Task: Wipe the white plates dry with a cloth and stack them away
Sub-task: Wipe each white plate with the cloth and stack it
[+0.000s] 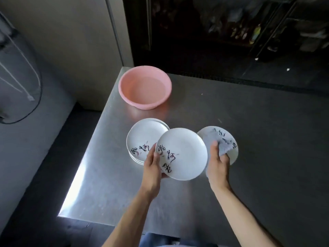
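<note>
At the near edge of the steel surface (249,113), a person is drying white plates. The left hand (153,168) is taking a plate (183,150) by its seven o'clock rim. The grip is closed in a pinch, thumb lying on the painted face and fingers tucked out of sight beneath. The plate is hanging tilted above the surface with nothing else supporting it.

At three o'clock of that plate, the right hand (218,164) is bunching a grey cloth (220,141), its fingers curled tight around the folds. It is pressing the cloth onto a second plate (233,155) just beside the first. Whether that plate is lying flat or is lifted cannot be told.

At ten o'clock, a stack of plates (144,132) is sitting on the surface, partly hidden behind the held plate. Farther off at eleven o'clock, a pink basin (142,104) is standing well apart near the far corner.

The likeliest trouble is coming from the one-edge pinch: a damp glaze could be sliding through thumb and fingers, dropping the plate onto the stack or the steel. The three rims are also crowding together, so a careless swing could be chipping them.
</note>
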A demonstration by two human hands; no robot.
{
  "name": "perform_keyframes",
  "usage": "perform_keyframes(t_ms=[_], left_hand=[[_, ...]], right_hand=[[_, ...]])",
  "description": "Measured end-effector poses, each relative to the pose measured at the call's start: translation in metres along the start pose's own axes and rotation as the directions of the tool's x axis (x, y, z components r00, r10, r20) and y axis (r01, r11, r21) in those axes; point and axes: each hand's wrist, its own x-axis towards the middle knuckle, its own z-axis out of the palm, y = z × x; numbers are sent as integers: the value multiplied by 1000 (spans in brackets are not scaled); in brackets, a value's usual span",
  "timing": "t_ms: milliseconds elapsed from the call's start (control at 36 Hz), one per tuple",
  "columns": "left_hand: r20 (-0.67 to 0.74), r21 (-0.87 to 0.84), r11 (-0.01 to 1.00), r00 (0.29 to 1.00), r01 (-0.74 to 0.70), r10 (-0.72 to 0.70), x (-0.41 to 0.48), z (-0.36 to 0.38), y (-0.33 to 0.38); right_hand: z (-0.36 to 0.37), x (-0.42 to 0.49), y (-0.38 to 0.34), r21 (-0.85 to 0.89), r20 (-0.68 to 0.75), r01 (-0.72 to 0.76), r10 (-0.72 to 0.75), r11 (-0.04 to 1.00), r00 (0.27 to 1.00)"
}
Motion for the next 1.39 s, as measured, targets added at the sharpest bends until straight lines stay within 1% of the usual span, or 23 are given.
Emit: perform_keyframes(t_ms=[83, 139, 194, 250, 278, 306, 333, 361, 500, 583, 667, 806, 889, 917, 972, 1000, 1056, 1139, 1194, 1250, 1306, 1333, 1389], left_hand=[[55, 14, 999, 998, 36, -36, -14, 11, -27], [88, 54, 997, 994, 54, -59, -23, 14, -44], [106, 100, 991, 989, 88, -98, -31, 16, -59], [103, 129, 984, 985, 122, -136, -37, 19, -72], [94, 138, 982, 985, 133, -146, -38, 20, -76], [79, 147, 979, 985, 141, -154, -39, 21, -80], [59, 155, 977, 985, 149, -160, -38, 21, -82], [40, 158, 975, 985, 159, -167, -38, 21, -85], [-12, 163, 968, 982, 190, -190, -40, 16, -94], [-29, 152, 962, 974, 226, -224, -46, 16, -102], [-22, 156, 951, 963, 269, -269, -51, 22, -109], [19, 138, 932, 940, 334, -340, -54, 32, -121], [-3, 98, 934, 939, 343, -344, -51, 29, -122], [-16, 85, 937, 941, 339, -339, -51, 28, -121], [-46, 78, 941, 944, 328, -326, -49, 27, -118], [-53, 86, 943, 946, 323, -319, -48, 27, -118], [-50, 93, 944, 949, 316, -312, -50, 28, -118], [-54, 100, 948, 953, 302, -298, -56, 32, -120], [-51, 89, 949, 953, 303, -300, -58, 34, -122], [-38, 71, 945, 947, 320, -318, -58, 33, -122], [-5, 80, 945, 948, 317, -318, -57, 33, -119], [16, 97, 947, 950, 308, -311, -57, 32, -117], [26, 128, 944, 950, 304, -310, -56, 29, -114]], right_hand=[[-27, -13, 18, -164, 29, 167, -165, 972, 986], [-44, -19, 41, -309, 90, 206, -187, 928, 978], [-56, -23, 62, -463, 171, 217, -153, 859, 973], [-63, -29, 81, -575, 250, 275, -154, 770, 956], [-65, -31, 91, -609, 303, 360, -212, 707, 929], [-65, -33, 99, -651, 365, 452, -270, 609, 891], [-64, -35, 103, -683, 417, 504, -285, 529, 863], [-62, -37, 105, -702, 449, 515, -256, 491, 856], [-54, -44, 112, -762, 469, 485, -150, 429, 870], [-50, -47, 124, -784, 477, 458, -66, 419, 877], [-42, -52, 136, -750, 486, 412, 9, 517, 874], [-42, -70, 138, -537, 672, 557, -77, 633, 736], [-62, -78, 139, -427, 763, 586, -73, 689, 642], [-71, -79, 141, -401, 785, 608, -86, 685, 614], [-89, -79, 146, -389, 817, 690, -118, 610, 564], [-97, -79, 148, -404, 823, 714, -114, 572, 557], [-105, -76, 152, -476, 795, 719, -102, 507, 598], [-97, -59, 156, -640, 696, 652, -51, 407, 716], [-79, -46, 156, -723, 625, 562, 32, 402, 780], [-58, -38, 152, -761, 568, 491, 70, 424, 820], [-41, -39, 146, -743, 581, 487, 80, 459, 810], [-37, -43, 143, -712, 622, 518, 84, 474, 778], [-37, -54, 138, -607, 731, 629, 30, 486, 682]])
